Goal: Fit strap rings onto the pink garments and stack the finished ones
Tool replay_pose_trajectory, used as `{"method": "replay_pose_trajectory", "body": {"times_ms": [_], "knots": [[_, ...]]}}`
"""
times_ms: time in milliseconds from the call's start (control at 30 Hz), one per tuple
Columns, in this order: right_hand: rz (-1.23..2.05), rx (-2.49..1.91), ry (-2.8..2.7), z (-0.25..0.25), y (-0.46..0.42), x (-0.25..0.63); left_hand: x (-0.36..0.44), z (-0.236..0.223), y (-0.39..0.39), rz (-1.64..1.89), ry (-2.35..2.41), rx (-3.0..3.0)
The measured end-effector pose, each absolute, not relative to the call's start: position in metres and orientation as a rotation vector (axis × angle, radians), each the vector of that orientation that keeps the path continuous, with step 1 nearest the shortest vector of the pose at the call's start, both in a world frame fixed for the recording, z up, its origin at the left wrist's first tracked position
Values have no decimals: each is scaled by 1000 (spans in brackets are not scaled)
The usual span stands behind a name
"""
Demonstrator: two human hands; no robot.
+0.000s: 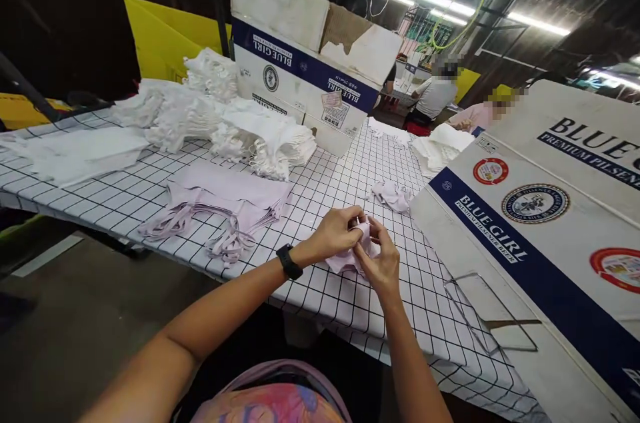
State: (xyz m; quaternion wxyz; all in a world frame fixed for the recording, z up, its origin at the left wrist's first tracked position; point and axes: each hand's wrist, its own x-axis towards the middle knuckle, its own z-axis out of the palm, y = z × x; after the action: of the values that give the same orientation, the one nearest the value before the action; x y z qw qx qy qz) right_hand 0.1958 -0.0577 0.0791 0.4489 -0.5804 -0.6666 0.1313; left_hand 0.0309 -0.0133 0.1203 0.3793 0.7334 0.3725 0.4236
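Note:
Both my hands meet over a small crumpled piece of lilac cloth (345, 262) near the table's front edge. My left hand (336, 233), with a dark band on its wrist, pinches the cloth at its top from the left. From the right, my right hand (383, 260) has thumb and fingers closed on the same cloth. My fingers hide part of it, and its exact shape cannot be made out. To the left lies a flat stack of lilac cloth pieces (235, 186) with straps hanging toward me. Another crumpled lilac piece (393, 195) rests beyond my right hand.
Bundles of white cloth pieces (200, 110) cover the back left of the checked table (320, 200). A carton (295, 76) stands behind them. A larger carton (530, 223) with a wire frame (493, 313) against it borders the right. Two people sit farther back.

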Motion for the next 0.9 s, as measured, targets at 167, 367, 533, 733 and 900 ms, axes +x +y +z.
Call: {"method": "replay_pose_trajectory", "body": {"times_ms": [167,367,533,733,900], "knots": [[253,-1424,-1600,83,-60,171,29,122,-14,1008,1130,2057],[14,-1462,-1609,89,-60,192,16,125,-10,1005,1300,2398],[-180,-1444,-1668,127,-61,219,4,119,1,928,1514,2528],[-256,-1458,-1605,154,-53,259,-15,117,16,778,1765,2386],[-283,-1530,-1598,147,-43,294,-35,133,27,738,1832,2190]]}}
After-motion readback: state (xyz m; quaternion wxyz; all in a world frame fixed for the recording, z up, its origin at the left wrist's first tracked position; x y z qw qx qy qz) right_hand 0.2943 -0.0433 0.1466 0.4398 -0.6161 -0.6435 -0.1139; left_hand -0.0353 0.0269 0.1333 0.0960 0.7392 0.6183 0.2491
